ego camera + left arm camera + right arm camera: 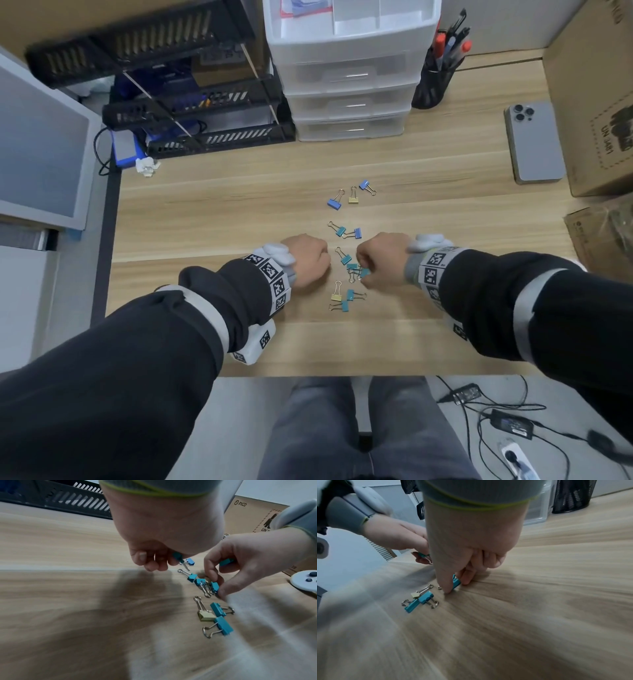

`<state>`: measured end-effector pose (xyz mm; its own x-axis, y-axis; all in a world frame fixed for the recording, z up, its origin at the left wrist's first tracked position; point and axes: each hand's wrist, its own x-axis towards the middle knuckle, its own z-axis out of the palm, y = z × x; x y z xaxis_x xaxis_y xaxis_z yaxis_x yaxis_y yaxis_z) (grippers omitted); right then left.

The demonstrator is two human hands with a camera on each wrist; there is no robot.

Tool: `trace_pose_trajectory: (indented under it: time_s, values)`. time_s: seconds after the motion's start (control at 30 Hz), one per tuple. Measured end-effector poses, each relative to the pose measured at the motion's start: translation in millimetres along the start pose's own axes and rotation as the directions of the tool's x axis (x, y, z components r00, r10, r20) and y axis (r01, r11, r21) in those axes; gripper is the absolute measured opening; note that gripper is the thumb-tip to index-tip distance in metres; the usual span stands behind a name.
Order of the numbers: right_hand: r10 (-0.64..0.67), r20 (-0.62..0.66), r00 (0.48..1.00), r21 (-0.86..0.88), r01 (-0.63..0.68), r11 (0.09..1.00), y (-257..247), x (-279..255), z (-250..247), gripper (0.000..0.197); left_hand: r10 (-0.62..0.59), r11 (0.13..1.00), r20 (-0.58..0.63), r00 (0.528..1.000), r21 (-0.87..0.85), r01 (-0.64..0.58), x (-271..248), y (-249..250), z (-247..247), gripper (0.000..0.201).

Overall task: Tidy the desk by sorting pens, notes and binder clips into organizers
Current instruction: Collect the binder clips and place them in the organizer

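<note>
Clips [346,258] are scattered on the surface [222,212] between the hands. A teal clip [215,586] is pinched by right-hand [380,262] fingers [467,577]; another clip [177,555] is held in the curled left hand [308,260].

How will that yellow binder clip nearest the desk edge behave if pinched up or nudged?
The yellow binder clip looks small, so probably light. Its body looks rigid, so a pinch likely holds. It lies flat with a wedge-shaped body, so a nudge should slide it, not roll it. It touches a teal clip, which may drag along.
</note>
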<state>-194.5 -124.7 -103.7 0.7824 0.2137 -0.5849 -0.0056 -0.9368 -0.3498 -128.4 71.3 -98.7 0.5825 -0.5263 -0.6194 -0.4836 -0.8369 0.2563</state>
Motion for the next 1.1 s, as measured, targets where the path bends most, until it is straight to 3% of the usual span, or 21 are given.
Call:
trace_pose_trajectory:
  time_s: [0.13,0.27,0.5,0.63,0.7,0.8,0.93,1.1]
  values:
    - [0.038,0.02,0.999,0.017,-0.038,0.999,3.4,-1.4,-6.2,0.02,-0.02,0.999,0.054,0.998,0.031,0.019,-0.9,-1.2,-4.8,0.045]
    - [0.054,0.043,0.998,0.205,-0.062,0.977,10.4,-4.5,-13.7,0.017,-0.044,0.996,-0.01,0.999,0.075,0.045,2.6,0.5,-4.0,0.043]
    - [0.051,0.134,0.99,0.364,-0.097,0.926,29.7,-9.5,-20.4,0.016,0.02,0.999,0.008,1.0,-0.036,-0.02,11.5,6.8,-2.9,0.021]
    - [0.053,0.203,0.978,0.421,-0.136,0.897,28.0,-7.4,-20.7,0.023,0.024,0.999,0.06,0.998,0.037,-0.026,14.5,16.2,-7.0,0.039]
    - [0.037,0.231,0.972,0.408,-0.132,0.903,25.9,-8.8,-19.4,0.022,0.054,0.998,0.056,0.997,0.032,-0.056,17.0,19.6,-8.2,0.041]
    - [-0.023,0.23,0.973,0.357,-0.063,0.932,19.2,-11.4,-16.7,0.007,0.132,0.991,0.036,0.991,0.027,-0.133,21.0,22.2,-8.4,0.036]
    - [-0.069,0.164,0.984,0.197,0.036,0.98,3.3,-12.7,-4.2,0.025,0.243,0.962,0.09,0.966,0.102,-0.252,25.2,22.9,-9.4,0.04]
    - [-0.136,0.032,0.99,0.013,0.136,0.991,-12.5,-8.9,14.5,0.032,0.248,0.951,0.092,0.964,0.166,-0.261,30.0,19.2,-1.0,0.026]
